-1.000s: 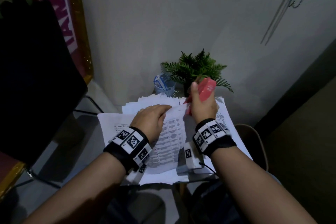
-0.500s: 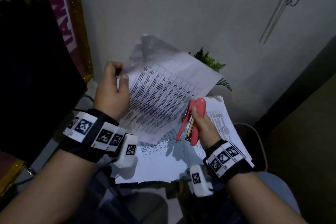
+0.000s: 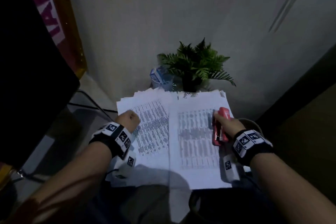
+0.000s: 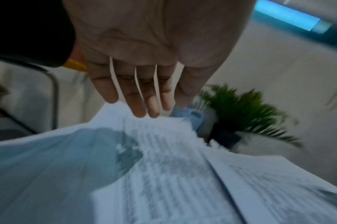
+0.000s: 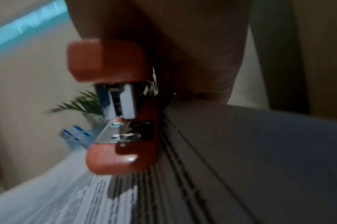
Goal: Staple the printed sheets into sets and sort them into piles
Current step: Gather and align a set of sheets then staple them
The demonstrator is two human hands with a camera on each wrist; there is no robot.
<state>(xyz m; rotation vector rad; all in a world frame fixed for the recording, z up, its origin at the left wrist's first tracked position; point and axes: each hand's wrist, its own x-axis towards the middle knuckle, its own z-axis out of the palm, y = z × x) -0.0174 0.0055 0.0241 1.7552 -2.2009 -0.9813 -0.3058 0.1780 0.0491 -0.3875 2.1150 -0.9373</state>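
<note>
While the right hand (image 3: pixel 229 126) grips the red stapler (image 3: pixel 220 127) with curled fingers, it hovers low over the right pile of printed sheets (image 3: pixel 198 142), near that pile's right edge. From the right wrist view the stapler (image 5: pixel 118 106) shows its metal mouth slightly agape, nose pointing down toward the paper, though whether it touches the page is hard to call through the blur. Over on the other side, the left hand (image 3: pixel 128 121) sits above the left pile of printed sheets (image 3: pixel 152 129), at its left edge. The head view makes it look bunched, but the left wrist view shows the left hand (image 4: pixel 148 60) with fingers (image 4: pixel 139 103) straight and close together, holding nothing, tips just above the top sheet. The 2 piles lie side by side on the counter, their inner edges meeting down the middle, the left one fanned at its far corner. Behind them, against the wall, stand a small potted fern (image 3: pixel 196 65) and a blue-and-white container (image 3: pixel 160 78) just to its left.
</note>
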